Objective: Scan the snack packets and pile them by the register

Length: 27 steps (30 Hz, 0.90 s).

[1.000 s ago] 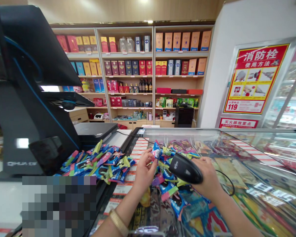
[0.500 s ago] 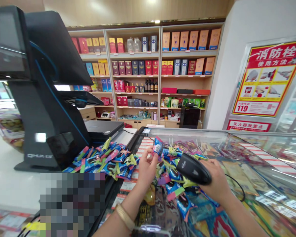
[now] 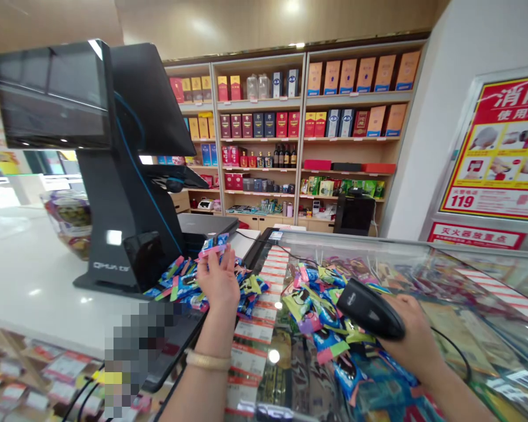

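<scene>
A small blue and pink candy packet (image 3: 213, 246) is pinched in the fingertips of my left hand (image 3: 219, 280), which is over the left pile of similar packets (image 3: 182, 281) beside the black register. My right hand (image 3: 411, 328) is wrapped round a black handheld scanner (image 3: 369, 309), its head pointing up and left. Under and beside the scanner, a second pile of blue, green and pink packets (image 3: 319, 316) lies on the glass counter. A cream-coloured bangle (image 3: 208, 360) circles my left wrist.
A black register (image 3: 123, 223) with two screens stands on the white counter (image 3: 39, 287) at the left. Price labels (image 3: 257, 328) line the glass case. The scanner's cable (image 3: 460, 350) loops at the right. Shelves of boxes (image 3: 259, 125) and a red sign (image 3: 499, 146) are behind.
My left hand has moved left with a packet, from the right pile to above the left pile. The camera view has turned left. My right hand still holds the scanner.
</scene>
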Tool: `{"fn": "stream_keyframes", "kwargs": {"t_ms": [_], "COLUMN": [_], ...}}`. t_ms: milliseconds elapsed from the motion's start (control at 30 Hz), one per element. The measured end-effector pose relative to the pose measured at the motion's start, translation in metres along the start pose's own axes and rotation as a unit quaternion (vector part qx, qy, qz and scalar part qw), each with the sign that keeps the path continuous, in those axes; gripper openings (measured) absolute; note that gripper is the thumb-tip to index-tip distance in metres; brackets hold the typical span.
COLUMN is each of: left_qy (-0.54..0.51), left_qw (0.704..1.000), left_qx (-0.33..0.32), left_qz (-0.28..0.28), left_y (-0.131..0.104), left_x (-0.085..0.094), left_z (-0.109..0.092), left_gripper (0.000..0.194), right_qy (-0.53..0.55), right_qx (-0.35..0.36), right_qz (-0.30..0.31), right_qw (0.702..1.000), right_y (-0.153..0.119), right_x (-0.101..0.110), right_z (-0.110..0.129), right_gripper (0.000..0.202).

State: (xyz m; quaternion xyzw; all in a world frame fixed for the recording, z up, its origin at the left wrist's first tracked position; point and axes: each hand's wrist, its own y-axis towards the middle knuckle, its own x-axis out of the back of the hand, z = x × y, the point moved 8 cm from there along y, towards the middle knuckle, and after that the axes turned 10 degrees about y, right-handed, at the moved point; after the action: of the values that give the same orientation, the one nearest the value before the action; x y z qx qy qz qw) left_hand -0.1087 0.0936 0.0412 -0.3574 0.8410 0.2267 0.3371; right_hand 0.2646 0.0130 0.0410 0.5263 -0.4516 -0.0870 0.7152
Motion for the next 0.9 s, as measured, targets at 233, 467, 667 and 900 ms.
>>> {"fn": "stream_keyframes", "kwargs": {"t_ms": [233, 467, 667, 900], "left_qy": [0.005, 0.218, 0.500, 0.644], "left_qw": [1.000, 0.949, 0.695, 0.557], "left_qx": [0.028, -0.025, -0.154, -0.172], "left_qz": [0.010, 0.226, 0.493, 0.495], "left_y": [0.000, -0.037, -0.108, -0.121], "left_x": [0.001, -0.036, -0.060, -0.048], "left_z": [0.007, 0.029, 0.072, 0.090], "left_gripper": [0.028, 0.034, 0.051, 0.055], "right_qy": [-0.015, -0.063, -0.081, -0.070], "right_qx": [-0.013, -0.035, -0.074, -0.083], "right_qz": [0.006, -0.042, -0.055, -0.036], "right_qw": [1.000, 0.996, 0.992, 0.993], "right_y": [-0.005, -0.010, -0.012, -0.005], "right_x": [-0.003, 0.011, 0.014, 0.010], "right_z": [-0.008, -0.031, -0.045, -0.034], "right_gripper": [0.017, 0.022, 0.025, 0.022]}}
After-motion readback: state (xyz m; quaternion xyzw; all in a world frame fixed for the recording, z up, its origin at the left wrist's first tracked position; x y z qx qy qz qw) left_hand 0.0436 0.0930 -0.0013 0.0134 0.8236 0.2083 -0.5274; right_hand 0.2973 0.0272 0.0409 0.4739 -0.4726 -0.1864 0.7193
